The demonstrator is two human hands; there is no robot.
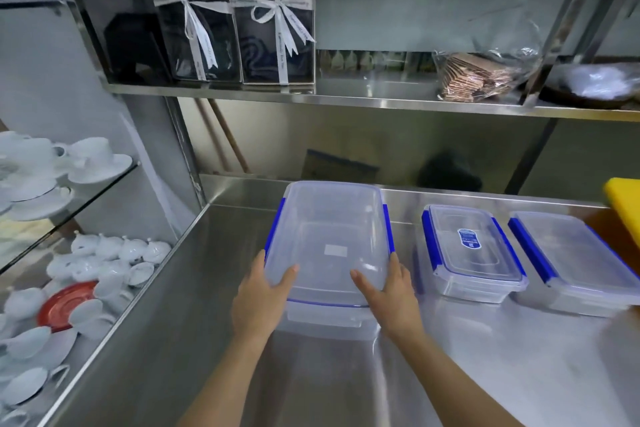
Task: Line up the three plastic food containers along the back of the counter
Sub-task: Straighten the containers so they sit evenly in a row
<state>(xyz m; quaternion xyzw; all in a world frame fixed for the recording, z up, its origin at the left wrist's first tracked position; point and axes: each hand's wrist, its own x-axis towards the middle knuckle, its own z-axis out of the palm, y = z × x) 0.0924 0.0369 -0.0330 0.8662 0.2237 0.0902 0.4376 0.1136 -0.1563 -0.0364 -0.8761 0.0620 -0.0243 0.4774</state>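
Placement of the third container was judged in hand. The left hand [258, 298] and right hand [394, 291] formed a grip clamped on the near corners of the large container [329, 239]. Right of the grip, the medium container [472, 251] and flat container [575, 256] stood on the counter [173, 340]. Next move: push rearward, squaring with those.

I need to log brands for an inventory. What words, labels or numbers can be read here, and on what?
None can be read.
Blue label on the middle container's lid: print too small.
White sticker on the large container held by both hands: blank or blurred.
Ribbons on the gift boxes: lettering blurred.
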